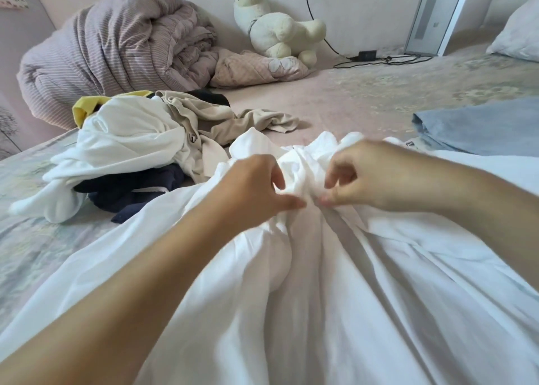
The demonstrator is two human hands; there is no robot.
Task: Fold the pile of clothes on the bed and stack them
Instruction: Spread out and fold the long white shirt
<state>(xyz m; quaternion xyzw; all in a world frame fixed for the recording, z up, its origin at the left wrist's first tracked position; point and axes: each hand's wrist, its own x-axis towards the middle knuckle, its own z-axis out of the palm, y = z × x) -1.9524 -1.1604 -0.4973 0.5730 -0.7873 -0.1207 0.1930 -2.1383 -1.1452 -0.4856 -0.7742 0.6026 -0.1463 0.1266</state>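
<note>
A large white garment (335, 282) spreads across the near part of the bed, bunched into folds at its far end. My left hand (256, 189) pinches that bunched fabric between thumb and fingers. My right hand (367, 177) pinches the same bunch just beside it, the two hands almost touching. To the left lies the pile of unfolded clothes (131, 151): white pieces on top, a beige garment (233, 122), dark navy cloth (134, 192) underneath and a yellow item (84, 107) at the back. A folded light blue garment (484, 128) lies flat at the right.
A rolled striped mauve duvet (110, 49) fills the far left of the bed (364, 93). A white plush animal (277, 25) sits on a pink pillow (256, 69) against the wall. A black cable and adapter (367, 55), a white appliance (437, 14) and a pillow (519, 31) lie far right.
</note>
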